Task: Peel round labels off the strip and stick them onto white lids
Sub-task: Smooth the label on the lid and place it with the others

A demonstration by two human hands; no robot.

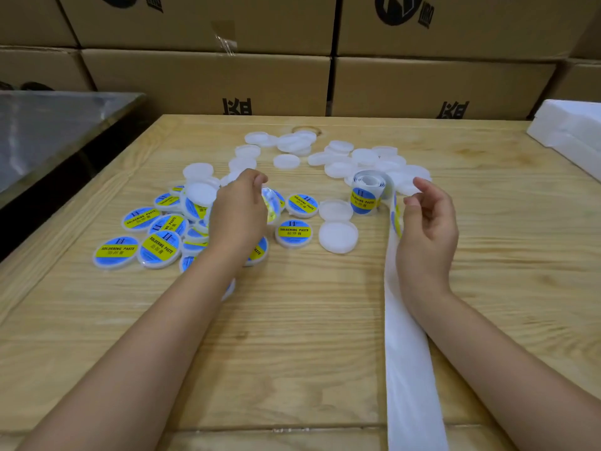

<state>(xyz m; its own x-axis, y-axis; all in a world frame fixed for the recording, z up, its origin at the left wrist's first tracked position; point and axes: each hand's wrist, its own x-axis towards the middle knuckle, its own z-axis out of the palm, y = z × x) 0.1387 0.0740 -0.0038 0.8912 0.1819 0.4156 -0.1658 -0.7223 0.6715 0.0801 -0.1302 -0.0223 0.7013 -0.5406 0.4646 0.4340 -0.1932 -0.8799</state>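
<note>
Steel surface (48, 131) is gleaming at your far left, beside the wooden table (292, 336) you are working on, and cardboard boxes (208, 79) are standing stacked along its far edge. Labelled lids (159, 249), blue and yellow and reading SOLDERING PASTE, are lying in a loose, overlapping heap on the left half of the table. Your left hand (239, 211) is hovering over the right side of that heap, back of the hand up, its fingers curling round a blurred lid (272, 206) whose blue and yellow label is showing just past your fingertips. Plain white lids (338, 237) are sitting just right of that hand, two near the centre and many more scattering toward the far side. The label roll (369, 187) is standing on edge among those far lids, one label facing you. The strip (406, 369) is running from the roll to the near edge, passing along the thumb side of your right hand (429, 229) and under that wrist. That hand is hanging raised, fingers loosely curling; whether you are pinching the strip or only touching it cannot be told. White foam block (572, 131) is lying at the far right
</note>
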